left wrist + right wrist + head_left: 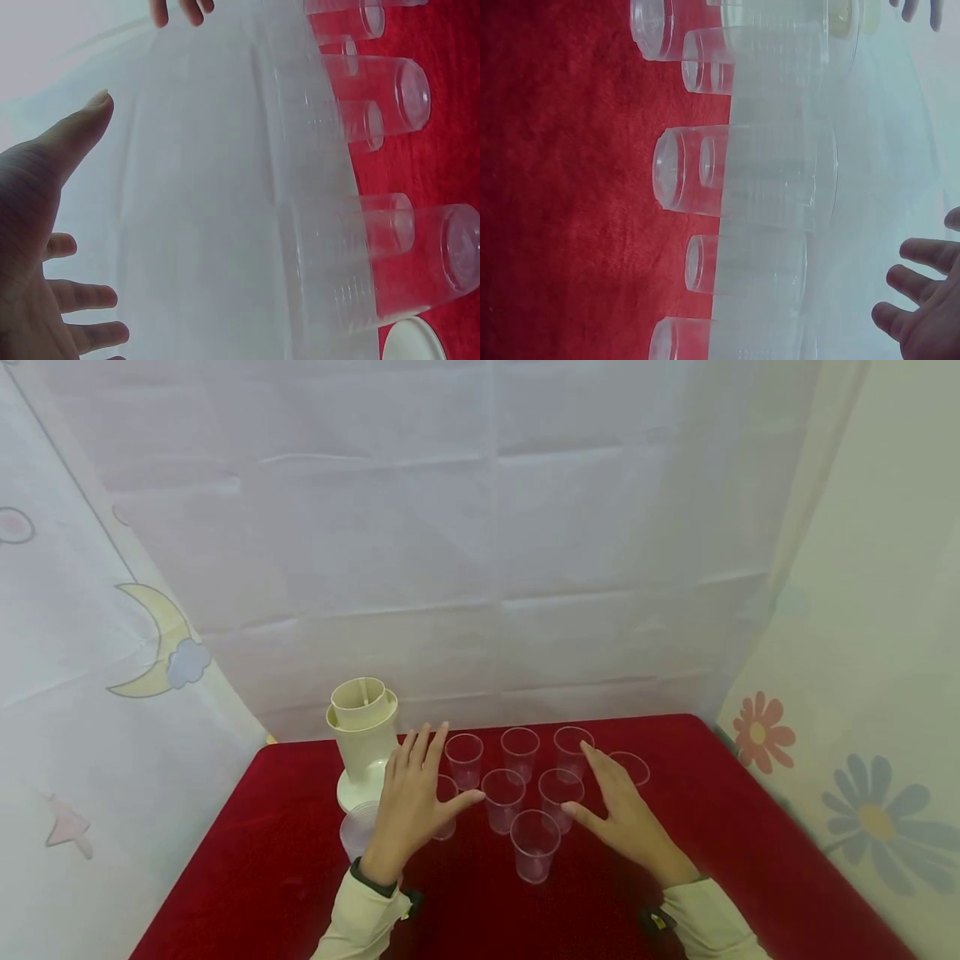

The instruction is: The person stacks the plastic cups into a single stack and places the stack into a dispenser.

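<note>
Several clear plastic cups stand upright in staggered rows, with one cup [535, 852] nearest me and a cup [519, 752] in the back row. My left hand [416, 802] is raised over the left side of the group, fingers spread, holding nothing. On the other side my right hand [622, 810] hovers with fingers extended and thumb apart, also holding nothing. It partly covers the cup [632, 768] at the far right. Both wrist views show the hands apart from the cups, with a cup [686, 169] standing below the right hand.
A cream cylindrical container [367, 739] with a stepped top and round base stands at the back left. Another clear cup [358, 831], perhaps a stack, is partly behind my left wrist. The red tablecloth [277, 860] ends at a white sheet [420, 527].
</note>
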Demonstrator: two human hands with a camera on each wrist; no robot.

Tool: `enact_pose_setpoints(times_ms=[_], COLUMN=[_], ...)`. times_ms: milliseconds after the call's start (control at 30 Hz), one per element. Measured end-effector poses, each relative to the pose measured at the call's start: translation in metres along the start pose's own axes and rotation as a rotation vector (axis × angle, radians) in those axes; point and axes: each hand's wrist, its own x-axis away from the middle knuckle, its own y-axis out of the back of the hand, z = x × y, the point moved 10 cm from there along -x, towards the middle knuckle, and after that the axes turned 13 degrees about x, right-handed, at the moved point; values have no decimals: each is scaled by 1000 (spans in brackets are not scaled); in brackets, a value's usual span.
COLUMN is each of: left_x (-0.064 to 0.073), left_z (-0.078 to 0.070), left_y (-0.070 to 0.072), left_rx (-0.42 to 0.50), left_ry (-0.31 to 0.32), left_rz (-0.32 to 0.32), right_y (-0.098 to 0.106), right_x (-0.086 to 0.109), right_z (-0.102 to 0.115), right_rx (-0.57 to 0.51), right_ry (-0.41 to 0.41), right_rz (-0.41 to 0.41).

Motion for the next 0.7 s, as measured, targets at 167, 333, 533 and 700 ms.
enact_pose_setpoints(times_ms=[167,333,533,700], left_x=[4,7,9,9], left_z=[6,10,12,11], left_y=[2,5,11,16], left_rx=[-2,-6,-10,-20], left_ry=[15,25,23,25], left_rz=[0,-12,-15,-13], right_y=[-2,-2,-2,0], right_x=[4,8,14,18], right_z=[1,4,5,7], right_rx=[-8,-34,-74,-118], right_ry=[-16,-22,-10,-2], right_rz=[18,11,-21,-53])
